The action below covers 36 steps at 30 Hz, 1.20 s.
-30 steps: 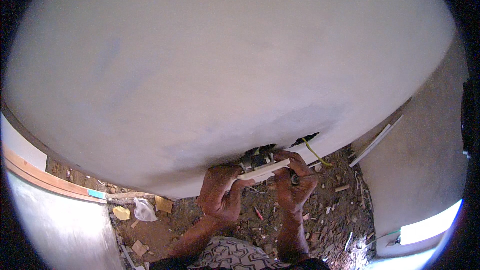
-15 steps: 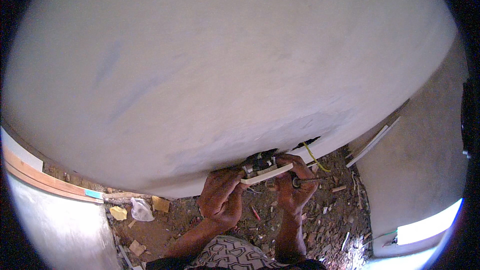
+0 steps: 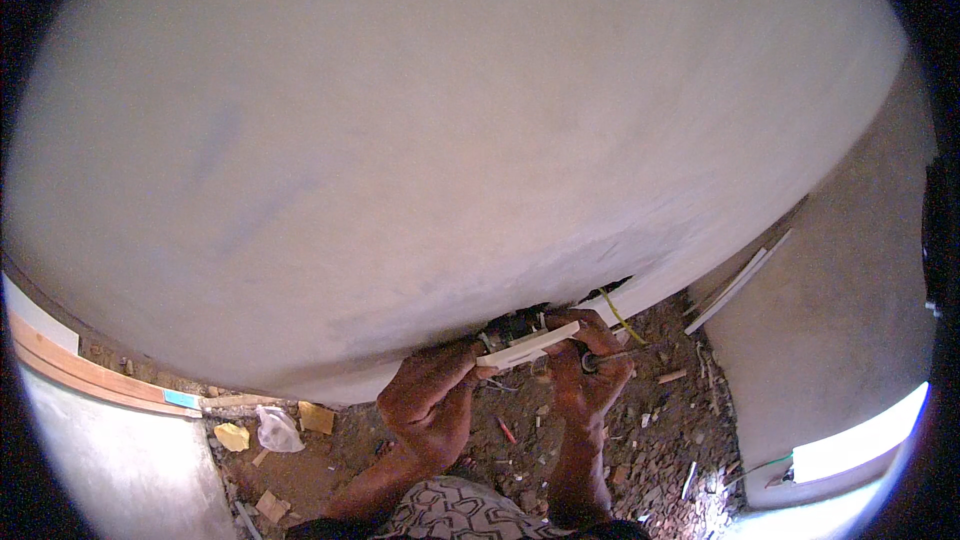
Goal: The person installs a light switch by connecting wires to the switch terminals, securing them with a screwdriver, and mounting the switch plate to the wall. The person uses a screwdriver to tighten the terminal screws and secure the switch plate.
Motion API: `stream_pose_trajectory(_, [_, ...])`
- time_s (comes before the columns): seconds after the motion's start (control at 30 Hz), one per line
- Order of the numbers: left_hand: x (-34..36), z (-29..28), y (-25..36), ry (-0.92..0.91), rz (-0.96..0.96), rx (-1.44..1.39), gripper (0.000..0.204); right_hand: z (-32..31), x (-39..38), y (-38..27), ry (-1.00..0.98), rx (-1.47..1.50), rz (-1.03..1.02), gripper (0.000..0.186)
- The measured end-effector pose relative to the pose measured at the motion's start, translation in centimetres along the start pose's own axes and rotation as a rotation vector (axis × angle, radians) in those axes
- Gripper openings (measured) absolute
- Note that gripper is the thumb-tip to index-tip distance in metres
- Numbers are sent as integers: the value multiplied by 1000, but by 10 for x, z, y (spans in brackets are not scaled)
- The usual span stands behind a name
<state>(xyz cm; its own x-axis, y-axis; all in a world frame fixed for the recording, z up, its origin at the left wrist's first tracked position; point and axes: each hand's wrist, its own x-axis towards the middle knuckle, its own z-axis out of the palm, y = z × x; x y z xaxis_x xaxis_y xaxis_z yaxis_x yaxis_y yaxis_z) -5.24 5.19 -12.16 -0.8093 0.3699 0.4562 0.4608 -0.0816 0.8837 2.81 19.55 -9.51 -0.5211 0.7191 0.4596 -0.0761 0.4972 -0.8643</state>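
Note:
A white electrical wall plate [image 3: 528,345] with dark fittings on its wall side is held level in front of a dark opening at the foot of the wall [image 3: 480,160]. Closed around the plate's left end is my left hand [image 3: 430,395]. My right hand [image 3: 588,380] pinches the other end, fingers curled behind it. In that same hand lies a thin metal-shafted tool [image 3: 632,351], seemingly a screwdriver, pointing right. Its handle is mostly hidden by the palm. Beside the plate, a yellow-green wire [image 3: 622,315] hangs from a second opening.
Rubble and chips cover the dirt floor [image 3: 650,440]. A red pen-like object [image 3: 506,429] lies below my hands. To the left are a crumpled clear bag [image 3: 278,430], yellow foam-like pieces [image 3: 232,437] and a wooden board [image 3: 100,385]. White strips [image 3: 730,290] lean at the right wall.
The view has shifted slightly. My left hand sits a little farther left and lower, and the plate's broad face shows more. Both hands keep their hold.

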Motion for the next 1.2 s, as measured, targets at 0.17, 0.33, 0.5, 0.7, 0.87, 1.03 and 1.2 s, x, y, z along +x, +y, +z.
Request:
stream_pose_trajectory(0.17, [2,-1,1,21,17,-12,8,-3,2,-2,-28,-137,64,16])
stream_pose_trajectory(0.33, [4,-3,-1,-8,38,-20,13,0,1,-6,-9,-60,164,17])
stream_pose_trajectory(0.5, [0,-1,-6,48,79,-13,25,-1,2,-5,-19,-165,108,18])
stream_pose_trajectory(0.7, [4,-6,0,11,115,-1,25,-1,2,7,-4,-161,-57,16])
stream_pose_trajectory(0.87, [2,-6,-1,-19,66,-54,20,3,-3,-2,45,-171,137,12])
stream_pose_trajectory(1.03, [-1,-2,-10,24,120,-19,25,8,-5,-11,143,-133,117,15])
stream_pose_trajectory(1.2, [2,-3,-6,53,159,17,29,3,-9,-2,189,-181,103,17])
